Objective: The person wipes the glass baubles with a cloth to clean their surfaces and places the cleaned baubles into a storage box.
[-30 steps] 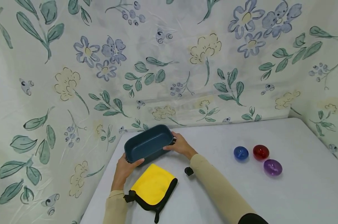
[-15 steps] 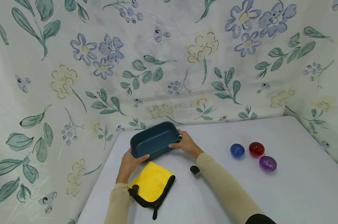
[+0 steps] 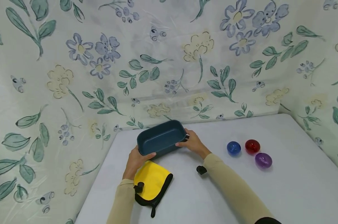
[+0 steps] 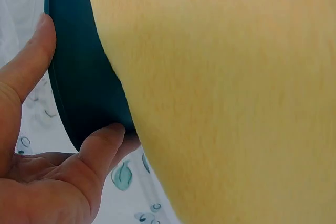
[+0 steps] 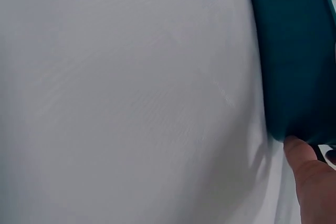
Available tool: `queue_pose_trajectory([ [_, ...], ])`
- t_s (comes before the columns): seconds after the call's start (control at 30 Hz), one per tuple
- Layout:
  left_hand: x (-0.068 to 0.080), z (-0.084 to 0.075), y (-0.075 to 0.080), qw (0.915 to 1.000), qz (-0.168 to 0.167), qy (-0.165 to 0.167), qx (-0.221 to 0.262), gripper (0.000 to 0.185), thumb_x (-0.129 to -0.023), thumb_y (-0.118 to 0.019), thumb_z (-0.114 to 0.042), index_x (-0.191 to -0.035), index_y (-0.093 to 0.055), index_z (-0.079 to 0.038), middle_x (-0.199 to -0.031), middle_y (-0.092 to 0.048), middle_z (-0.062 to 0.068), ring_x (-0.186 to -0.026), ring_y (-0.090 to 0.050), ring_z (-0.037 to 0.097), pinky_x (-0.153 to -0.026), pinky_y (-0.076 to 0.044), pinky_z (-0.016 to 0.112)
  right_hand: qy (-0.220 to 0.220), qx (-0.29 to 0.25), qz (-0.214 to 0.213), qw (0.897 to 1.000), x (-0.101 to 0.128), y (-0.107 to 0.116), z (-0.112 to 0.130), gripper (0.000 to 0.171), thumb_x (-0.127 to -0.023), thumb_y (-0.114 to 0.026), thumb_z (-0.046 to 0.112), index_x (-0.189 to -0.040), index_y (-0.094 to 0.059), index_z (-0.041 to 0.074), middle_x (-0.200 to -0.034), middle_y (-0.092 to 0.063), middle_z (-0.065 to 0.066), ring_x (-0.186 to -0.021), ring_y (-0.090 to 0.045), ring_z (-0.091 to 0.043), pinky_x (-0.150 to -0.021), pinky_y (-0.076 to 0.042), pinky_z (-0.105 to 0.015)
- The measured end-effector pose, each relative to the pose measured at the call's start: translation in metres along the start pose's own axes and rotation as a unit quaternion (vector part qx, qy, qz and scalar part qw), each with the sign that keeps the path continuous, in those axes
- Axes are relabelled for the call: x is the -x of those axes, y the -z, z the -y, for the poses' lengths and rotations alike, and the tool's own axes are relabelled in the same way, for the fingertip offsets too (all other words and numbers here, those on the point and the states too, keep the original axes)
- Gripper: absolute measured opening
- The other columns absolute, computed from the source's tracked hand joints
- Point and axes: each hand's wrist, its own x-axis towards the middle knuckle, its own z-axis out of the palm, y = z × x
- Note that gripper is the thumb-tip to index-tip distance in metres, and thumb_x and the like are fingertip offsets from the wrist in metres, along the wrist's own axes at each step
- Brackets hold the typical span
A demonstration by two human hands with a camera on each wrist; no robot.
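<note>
In the head view, a dark teal rectangular baking dish (image 3: 161,137) is at the back left of the table, its open side tilted toward me. My left hand (image 3: 136,160) grips its left end, thumb on the near long side. The right hand (image 3: 194,141) grips the other end by a small side handle (image 3: 187,136). Both wrist views show fingers at the dish's wall; the right fingers are partly hidden behind it. A yellow pad (image 3: 153,180) with black trim and a hanging loop, like a pot holder, lies below the dish, partly covered by the left wrist.
To the right on the white table (image 3: 227,186) lie three shiny eggs: blue (image 3: 233,148), red (image 3: 252,147) and purple (image 3: 263,160). A floral curtain (image 3: 163,62) stands behind the table and at its sides. A broad yellow surface (image 4: 226,103) fills much of the left wrist view.
Both hands have carried the baking dish to the right along the table's back. The head view has turned slightly, shifting the eggs and pad a little left in it.
</note>
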Motion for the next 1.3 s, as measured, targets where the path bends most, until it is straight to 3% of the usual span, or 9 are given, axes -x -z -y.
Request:
queue_pose_trajectory([
  [0.47,-0.001,-0.018,-0.016,0.9994,0.03,-0.003,-0.016,0.097,-0.087,-0.083,-0.037,-0.159,-0.031,0.001,-0.158,-0.043,0.029,-0.141,-0.047,0.044,-0.121,-0.037,0.06,0.018,0.003,-0.033,0.999,0.02,0.023,-0.012,0.104,-0.081,-0.089,0.023,-0.16,-0.027,-0.003,-0.167,-0.03,-0.023,-0.153,-0.037,-0.041,-0.124,-0.036,-0.05],
  [0.87,-0.003,-0.03,-0.027,0.9976,0.054,-0.039,-0.021,0.095,-0.086,-0.083,-0.036,-0.158,-0.033,0.001,-0.157,-0.045,0.029,-0.141,-0.048,0.045,-0.12,-0.039,0.06,0.012,0.007,-0.058,0.998,0.035,0.04,-0.019,0.103,-0.081,-0.088,0.024,-0.16,-0.028,-0.003,-0.164,-0.033,-0.025,-0.151,-0.038,-0.043,-0.125,-0.035,-0.052],
  [1.3,-0.005,-0.045,-0.043,0.9953,0.079,-0.055,-0.014,0.097,-0.086,-0.084,-0.037,-0.158,-0.033,0.001,-0.157,-0.046,0.027,-0.142,-0.048,0.043,-0.121,-0.038,0.06,0.008,0.008,-0.09,0.996,0.054,0.057,-0.027,0.099,-0.083,-0.087,0.026,-0.159,-0.031,-0.003,-0.165,-0.03,-0.025,-0.155,-0.031,-0.042,-0.127,-0.028,-0.055],
])
